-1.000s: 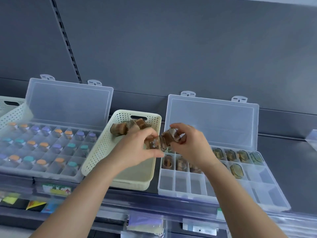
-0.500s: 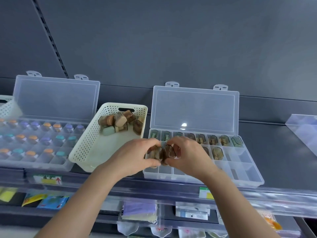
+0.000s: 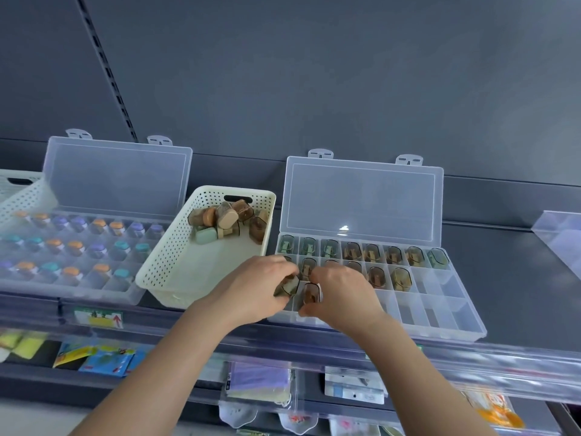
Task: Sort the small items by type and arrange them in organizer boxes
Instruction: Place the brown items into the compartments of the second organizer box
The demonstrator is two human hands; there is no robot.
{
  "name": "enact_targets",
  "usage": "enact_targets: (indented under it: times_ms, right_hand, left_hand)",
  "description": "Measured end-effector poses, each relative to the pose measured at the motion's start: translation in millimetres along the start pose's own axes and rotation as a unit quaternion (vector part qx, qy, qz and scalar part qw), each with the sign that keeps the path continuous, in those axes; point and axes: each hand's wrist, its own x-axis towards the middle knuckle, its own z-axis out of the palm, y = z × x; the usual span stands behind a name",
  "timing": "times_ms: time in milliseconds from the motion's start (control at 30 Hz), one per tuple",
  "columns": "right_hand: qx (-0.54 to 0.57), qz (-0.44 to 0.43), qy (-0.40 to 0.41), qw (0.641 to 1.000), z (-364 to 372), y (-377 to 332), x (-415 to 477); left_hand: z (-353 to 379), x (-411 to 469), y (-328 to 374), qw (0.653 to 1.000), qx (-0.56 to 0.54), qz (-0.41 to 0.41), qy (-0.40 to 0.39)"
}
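Over the half-filled organizer box (image 3: 440, 309) the left hand (image 3: 251, 287) pinched a greenish case (image 3: 287, 286) and the right hand (image 3: 342, 291) a brown case (image 3: 311, 292), with a pile (image 3: 220, 221) unsorted in the basket (image 3: 166, 262) beside it.

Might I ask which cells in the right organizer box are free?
Free: the organizer box near row right of the right hand, plus two middle-row cells beyond the last case. Far row full; left hand crowds the near-left corner.
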Motion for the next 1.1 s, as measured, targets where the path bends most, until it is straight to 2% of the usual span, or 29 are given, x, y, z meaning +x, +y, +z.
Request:
enact_targets:
  times_ms: [133, 400, 833, 900, 1100]
  right_hand:
    - [-0.009, 0.002, -0.012, 1.0, 1.6, 1.2, 2.0]
    - [0.036, 0.019, -0.023, 0.999, 8.1, 4.9, 5.5]
    - [0.057, 0.014, -0.048, 0.997, 5.3, 3.7, 18.7]
    - [0.061, 0.006, -0.031, 0.998, 2.2, 0.0, 23.5]
    - [0.089, -0.041, 0.065, 0.993, -3.2, -22.3, 53.7]
  left_hand:
    - [3.6, 2.4, -1.6, 0.999, 0.015, -0.002, -0.03]
    - [12.5, 2.9, -7.1, 0.989, 0.138, -0.002, -0.046]
    - [6.7, 1.6, -13.9, 0.993, 0.098, -0.012, -0.067]
    - [1.3, 2.9, -16.4, 0.996, 0.075, -0.013, -0.049]
    - [-22.9, 9.5, -53.2, 0.994, 0.05, -0.049, 0.079]
